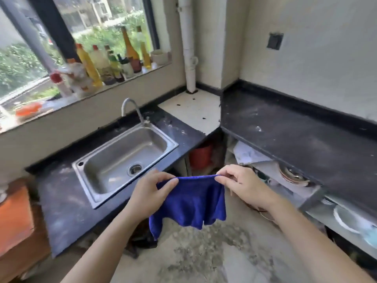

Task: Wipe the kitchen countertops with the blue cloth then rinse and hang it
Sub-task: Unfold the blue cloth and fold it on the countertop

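Observation:
The blue cloth (pixel 193 201) hangs stretched between both hands, in the air above the floor in front of the counters. My left hand (pixel 152 193) pinches its upper left corner and my right hand (pixel 242 184) pinches its upper right corner. The dark countertop on the left (pixel 61 205) holds a steel sink (pixel 98 158) with a curved tap (pixel 130 108). A second dark countertop (pixel 295 135) runs along the right wall; both look dusty with pale smears.
Bottles (pixel 114 62) line the windowsill behind the sink. A white pipe (pixel 188 48) stands in the corner over a pale tiled patch (pixel 193 111). Open shelves under the right counter hold bowls (pixel 346 219) and a pan (pixel 293 176). A red bucket (pixel 201 156) sits below the corner.

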